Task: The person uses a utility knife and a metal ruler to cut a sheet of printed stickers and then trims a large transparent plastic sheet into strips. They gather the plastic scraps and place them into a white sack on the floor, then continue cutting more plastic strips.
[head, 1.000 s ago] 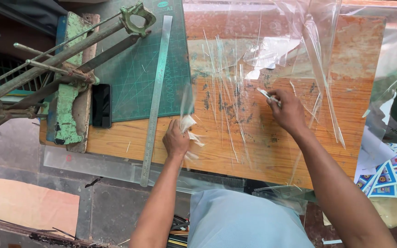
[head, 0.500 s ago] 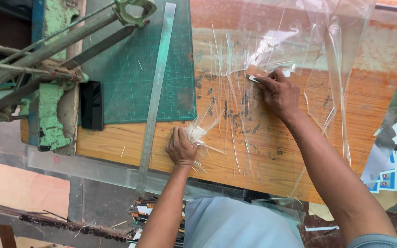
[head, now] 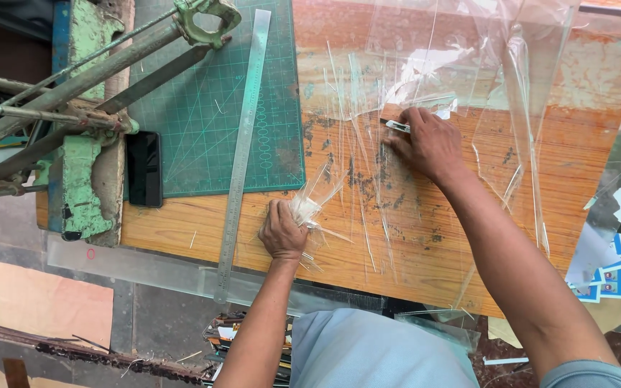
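Clear plastic strips [head: 309, 208] bunch in left hand [head: 282, 231]; right hand [head: 429, 144] perhaps grips a cutter [head: 397, 126].

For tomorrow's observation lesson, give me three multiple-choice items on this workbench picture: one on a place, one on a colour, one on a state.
1. Where does the steel ruler lie?
A. along the cutting mat's right edge
B. on the floor
C. under the phone

2. What colour is the cutting mat?
A. red
B. green
C. white

3. What is the left hand doing?
A. lying flat and open
B. gripping a bunch of clear plastic strips
C. holding the phone

Answers:
1 A, the ruler runs down the mat's right edge onto the wooden table.
2 B, the gridded mat is green.
3 B, its fingers are closed on the strips, while the right hand holds a small knife on the clear sheet.
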